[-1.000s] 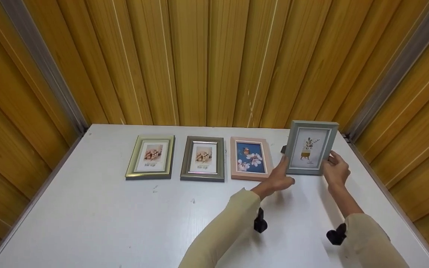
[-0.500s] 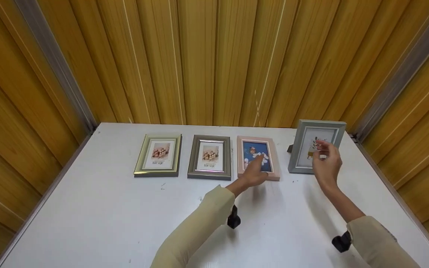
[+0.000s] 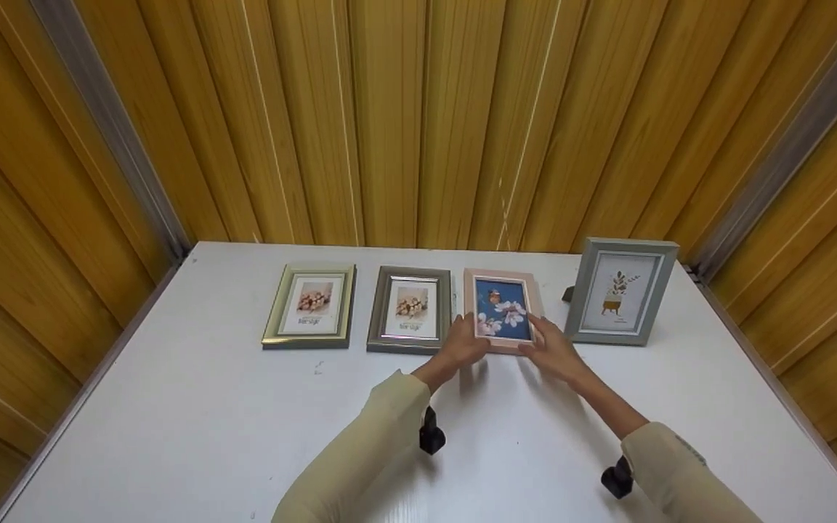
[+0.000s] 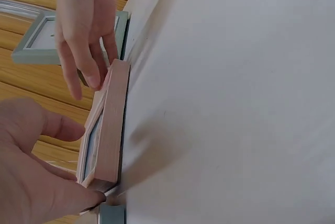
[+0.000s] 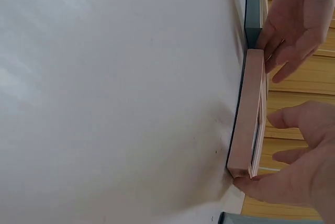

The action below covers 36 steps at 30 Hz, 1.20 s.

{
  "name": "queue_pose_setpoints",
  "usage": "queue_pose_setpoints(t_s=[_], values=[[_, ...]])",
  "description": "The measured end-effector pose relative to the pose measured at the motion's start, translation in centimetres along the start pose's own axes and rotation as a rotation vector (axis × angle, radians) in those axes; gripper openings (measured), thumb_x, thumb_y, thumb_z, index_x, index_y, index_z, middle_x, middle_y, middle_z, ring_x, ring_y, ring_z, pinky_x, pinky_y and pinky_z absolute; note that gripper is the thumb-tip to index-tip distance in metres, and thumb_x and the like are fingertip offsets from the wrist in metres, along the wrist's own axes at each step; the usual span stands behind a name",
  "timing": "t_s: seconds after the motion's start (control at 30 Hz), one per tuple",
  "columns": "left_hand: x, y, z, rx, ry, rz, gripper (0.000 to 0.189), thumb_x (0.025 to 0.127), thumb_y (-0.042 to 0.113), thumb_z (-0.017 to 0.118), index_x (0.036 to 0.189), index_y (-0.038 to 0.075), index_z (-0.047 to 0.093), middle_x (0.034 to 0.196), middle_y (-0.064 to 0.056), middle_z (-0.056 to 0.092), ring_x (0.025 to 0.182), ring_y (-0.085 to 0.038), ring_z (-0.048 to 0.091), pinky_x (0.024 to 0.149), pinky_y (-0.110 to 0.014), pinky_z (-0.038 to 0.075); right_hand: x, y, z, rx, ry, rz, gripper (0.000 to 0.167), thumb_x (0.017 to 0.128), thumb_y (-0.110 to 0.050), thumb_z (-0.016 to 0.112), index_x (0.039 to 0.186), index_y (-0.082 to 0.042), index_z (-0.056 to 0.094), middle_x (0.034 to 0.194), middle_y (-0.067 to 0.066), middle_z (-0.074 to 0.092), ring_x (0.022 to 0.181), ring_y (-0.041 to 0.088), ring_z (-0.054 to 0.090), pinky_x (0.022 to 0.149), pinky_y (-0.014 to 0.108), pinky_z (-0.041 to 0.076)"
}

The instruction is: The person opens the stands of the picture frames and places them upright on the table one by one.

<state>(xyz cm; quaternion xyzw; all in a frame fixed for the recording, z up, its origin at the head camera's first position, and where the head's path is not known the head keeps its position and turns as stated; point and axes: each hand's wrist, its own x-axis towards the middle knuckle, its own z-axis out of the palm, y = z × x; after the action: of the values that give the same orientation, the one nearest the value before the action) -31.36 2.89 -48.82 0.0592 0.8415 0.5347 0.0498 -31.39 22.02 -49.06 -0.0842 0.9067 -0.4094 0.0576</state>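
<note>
Pink frame [image 3: 501,309] lies flat on table [image 3: 171,436], third from left in far row, long axis near–far, picture up. Left hand [image 3: 462,350] and right hand [image 3: 553,352] pinch its near corners; not yet raised. Grey-green frame [image 3: 622,290] already upright at right; two frames at left [image 3: 309,305] flat.

My left hand [image 3: 462,347] rests at the near left corner of the pink frame [image 3: 500,311] with the blue flower picture; my right hand [image 3: 554,350] touches its near right corner; the frame lies flat on the white table [image 3: 193,428]; left of it lie a grey frame [image 3: 410,309] and a gold frame [image 3: 310,306], side by side; right of it a grey-green frame [image 3: 620,290] stands upright; ribbed wooden panels [image 3: 389,116] rise behind the table.
</note>
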Motion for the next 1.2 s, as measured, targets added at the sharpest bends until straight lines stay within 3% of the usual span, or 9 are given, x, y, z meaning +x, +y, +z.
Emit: queue_pose_setpoints(t_s=[0.13,0.3,0.4,0.5,0.6,0.7,0.87,1.03,1.2], values=[[-0.4,0.3,0.1,-0.120,-0.032,-0.070,0.061,0.083,0.000,0.062,0.143,-0.002,0.053,0.141,-0.023,0.058,0.122,-0.031,0.056,0.111,-0.045,0.045,0.4,-0.2,0.6,0.011,-0.043,0.058,0.071,0.099,-0.015,0.061,0.157,0.007,0.026,0.163,0.036,0.019,0.153,0.055,0.009,0.123,0.066,0.014],[-0.7,0.9,0.5,-0.095,-0.033,-0.138,0.072,0.082,0.005,0.063,0.150,-0.005,0.042,0.157,-0.029,0.039,0.148,-0.040,0.037,0.123,-0.048,0.032,0.4,-0.5,0.2,0.118,-0.030,0.115,0.063,0.101,-0.012,0.056,0.155,0.007,0.029,0.163,0.036,0.021,0.153,0.052,0.015,0.125,0.064,0.016],[-0.9,1.2,0.6,-0.073,-0.028,-0.163,0.073,0.083,0.005,0.063,0.151,-0.006,0.039,0.159,-0.031,0.034,0.151,-0.042,0.032,0.125,-0.049,0.029,0.3,-0.7,0.0,0.158,0.006,0.106,0.054,0.101,-0.004,0.049,0.151,0.010,0.035,0.158,0.039,0.029,0.149,0.051,0.029,0.122,0.061,0.028],[-1.0,1.5,0.4,-0.056,0.003,-0.153,0.067,0.084,0.003,0.061,0.147,-0.007,0.043,0.150,-0.032,0.043,0.143,-0.041,0.043,0.120,-0.048,0.037,0.3,-0.8,-0.2,0.156,0.040,0.096,0.049,0.100,0.002,0.042,0.148,0.013,0.038,0.150,0.041,0.039,0.139,0.051,0.044,0.112,0.054,0.043],[-1.0,1.7,0.0,-0.036,0.054,-0.126,0.060,0.085,0.001,0.057,0.142,-0.009,0.046,0.140,-0.033,0.054,0.131,-0.040,0.054,0.112,-0.047,0.046,0.3,-0.8,-0.5,0.150,0.058,0.119,0.050,0.098,0.004,0.038,0.148,0.011,0.039,0.146,0.041,0.043,0.136,0.051,0.047,0.108,0.050,0.047],[-1.0,1.7,-0.4,-0.051,0.103,-0.122,0.055,0.087,0.000,0.054,0.141,-0.010,0.046,0.138,-0.032,0.057,0.130,-0.039,0.056,0.111,-0.046,0.047,0.1,-0.8,-1.1,0.171,0.064,0.168,0.054,0.097,0.003,0.043,0.150,0.010,0.037,0.146,0.040,0.044,0.135,0.049,0.049,0.106,0.045,0.049],[-1.1,1.7,-1.6,-0.138,0.153,-0.186,0.052,0.088,-0.003,0.052,0.139,-0.008,0.048,0.131,-0.027,0.062,0.123,-0.034,0.061,0.106,-0.043,0.051,-0.2,-1.0,-2.1,0.202,0.084,0.239,0.055,0.098,-0.004,0.055,0.149,0.012,0.039,0.140,0.038,0.052,0.118,0.037,0.061,0.082,0.023,0.055],[-0.8,1.4,-2.7,-0.226,0.135,-0.257,0.064,0.081,-0.006,0.055,0.144,-0.004,0.048,0.121,-0.022,0.067,0.101,-0.023,0.063,0.085,-0.032,0.055,-0.3,-1.0,-2.6,0.251,0.082,0.254,0.053,0.100,-0.006,0.057,0.145,0.016,0.041,0.138,0.037,0.053,0.104,0.023,0.063,0.073,0.016,0.052],[-0.8,1.6,-3.4,-0.332,0.089,-0.316,0.076,0.076,-0.009,0.058,0.149,-0.004,0.041,0.139,-0.025,0.056,0.104,-0.024,0.055,0.079,-0.031,0.048,-0.4,-1.0,-2.4,0.274,0.090,0.230,0.049,0.101,-0.004,0.055,0.143,0.018,0.043,0.135,0.038,0.053,0.103,0.021,0.060,0.070,0.014,0.050]])
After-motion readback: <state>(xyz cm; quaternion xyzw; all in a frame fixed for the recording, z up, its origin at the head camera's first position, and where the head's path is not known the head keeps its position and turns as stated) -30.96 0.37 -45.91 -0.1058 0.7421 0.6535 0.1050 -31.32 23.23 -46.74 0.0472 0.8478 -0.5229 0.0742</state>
